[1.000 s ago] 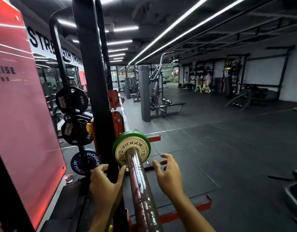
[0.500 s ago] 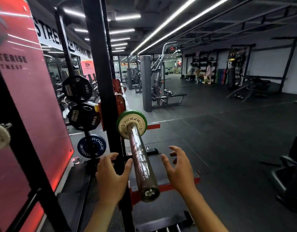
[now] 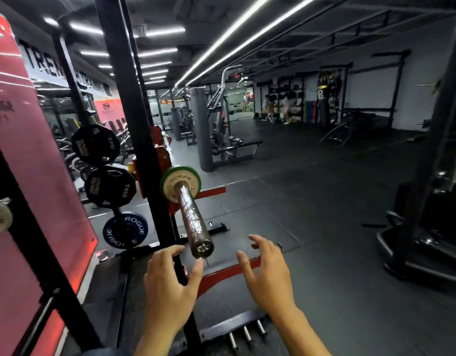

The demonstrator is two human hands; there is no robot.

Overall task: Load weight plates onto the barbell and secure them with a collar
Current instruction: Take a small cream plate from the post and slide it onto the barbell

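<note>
Fingers of the left hand (image 3: 167, 286) are spread and loosely bent, holding nothing, the thumb tip just below the end of the barbell sleeve (image 3: 193, 219). The right hand (image 3: 268, 273) is likewise spread and empty, just right of the sleeve's end and apart from it. Far up the sleeve, against the rack upright (image 3: 134, 129), sits a small cream plate (image 3: 174, 187) with a green plate (image 3: 196, 179) behind it. Black plates (image 3: 96, 145) and a blue plate (image 3: 125, 231) hang on storage pegs left of the upright.

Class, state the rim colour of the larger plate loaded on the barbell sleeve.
Green: the larger plate shows a green rim behind a small cream plate, in the head view.
</note>
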